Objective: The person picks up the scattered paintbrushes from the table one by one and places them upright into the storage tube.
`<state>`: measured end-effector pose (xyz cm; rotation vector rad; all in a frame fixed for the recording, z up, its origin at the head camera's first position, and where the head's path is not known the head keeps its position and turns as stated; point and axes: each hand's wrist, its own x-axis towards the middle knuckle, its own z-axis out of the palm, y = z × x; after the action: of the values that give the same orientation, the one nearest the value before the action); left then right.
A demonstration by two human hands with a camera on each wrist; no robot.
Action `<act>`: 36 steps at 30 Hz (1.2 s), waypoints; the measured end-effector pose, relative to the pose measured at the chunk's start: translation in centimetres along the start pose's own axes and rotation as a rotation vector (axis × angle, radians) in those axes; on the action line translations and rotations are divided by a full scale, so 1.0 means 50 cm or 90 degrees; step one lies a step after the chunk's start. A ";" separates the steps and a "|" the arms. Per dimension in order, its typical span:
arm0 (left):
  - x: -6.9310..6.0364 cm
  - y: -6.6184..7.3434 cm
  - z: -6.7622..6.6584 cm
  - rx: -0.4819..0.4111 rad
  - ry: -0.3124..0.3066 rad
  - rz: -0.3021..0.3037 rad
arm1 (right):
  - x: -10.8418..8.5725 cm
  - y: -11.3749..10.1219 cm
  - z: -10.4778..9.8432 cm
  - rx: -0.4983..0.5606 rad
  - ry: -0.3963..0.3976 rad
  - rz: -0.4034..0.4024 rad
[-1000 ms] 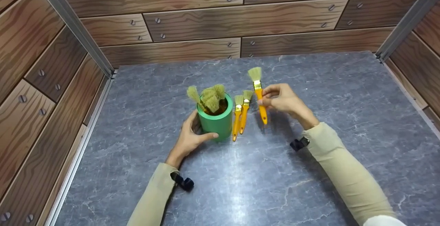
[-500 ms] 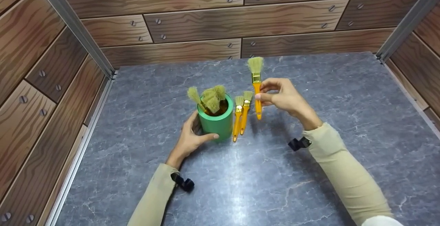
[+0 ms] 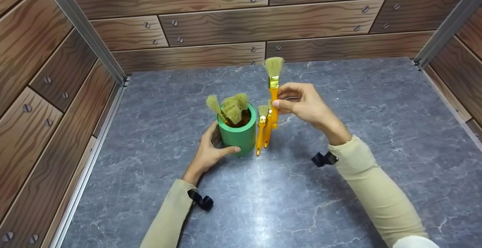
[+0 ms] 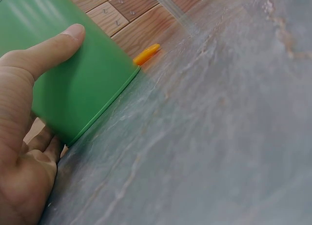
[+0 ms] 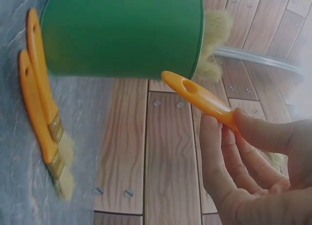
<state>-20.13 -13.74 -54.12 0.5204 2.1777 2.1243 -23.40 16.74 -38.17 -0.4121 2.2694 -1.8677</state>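
A green cylindrical cup (image 3: 237, 138) stands upright on the table, holding several paintbrushes (image 3: 231, 110) with their bristles up. Its left side is gripped by my left hand (image 3: 209, 152), thumb across the front; in the left wrist view the thumb (image 4: 58, 47) lies on the green wall. My right hand (image 3: 307, 103) pinches a paintbrush (image 3: 274, 86) by its orange handle (image 5: 204, 101), bristles up, above the table to the right of the cup. Two more paintbrushes (image 5: 36, 108) lie side by side on the table close to the cup's right side.
The grey marbled table (image 3: 158, 127) carries the cup and loose brushes. Wood-patterned walls (image 3: 211, 25) close in the back and both sides, with metal posts (image 3: 86, 33) at the corners.
My right hand has raised the paintbrush and brought it leftward, nearer the cup; it now partly covers one lying brush. The left hand and the cup have stayed in place.
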 end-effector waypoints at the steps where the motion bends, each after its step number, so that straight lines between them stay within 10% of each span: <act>1: 0.000 0.000 0.000 0.000 0.001 0.000 | -0.001 -0.003 0.003 0.007 -0.001 -0.004; 36: 0.002 -0.002 -0.001 0.009 0.004 0.001 | 0.011 -0.057 0.079 0.052 -0.002 -0.137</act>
<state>-20.26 -13.77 -54.19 0.5176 2.1979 2.1154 -22.40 12.37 -36.16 -0.6696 2.2141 -2.0489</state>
